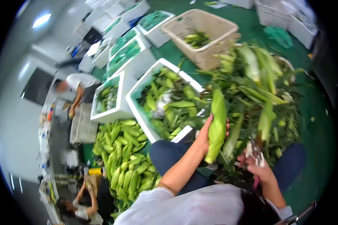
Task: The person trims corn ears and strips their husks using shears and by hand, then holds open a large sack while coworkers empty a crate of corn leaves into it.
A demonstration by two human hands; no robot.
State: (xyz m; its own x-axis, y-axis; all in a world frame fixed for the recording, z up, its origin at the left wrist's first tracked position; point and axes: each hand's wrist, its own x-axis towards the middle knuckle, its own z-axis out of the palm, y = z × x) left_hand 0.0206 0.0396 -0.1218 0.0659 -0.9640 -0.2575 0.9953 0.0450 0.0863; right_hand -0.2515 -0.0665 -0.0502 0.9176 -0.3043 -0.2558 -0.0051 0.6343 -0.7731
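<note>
An ear of corn in its green husk [217, 125] lies in my left hand [205, 135], with the fingers wrapped round its middle. To the right, my right hand [260, 170] is closed around pruning shears with reddish handles [256, 153]. Their metal blades point up toward a heap of cut husks and leaves [266, 93]. Left of my left hand stands a white foam box [161, 137] holding more corn and leaves. A large pile of green corn ears [127, 161] lies on the floor beside my knee.
A beige plastic crate [214, 52] with some corn stands behind the foam box. More foam boxes [139, 62] with green netting line the upper left. One person [80, 84] sits at the left, another [90, 206] at the lower left. A white crate [82, 125] stands between them.
</note>
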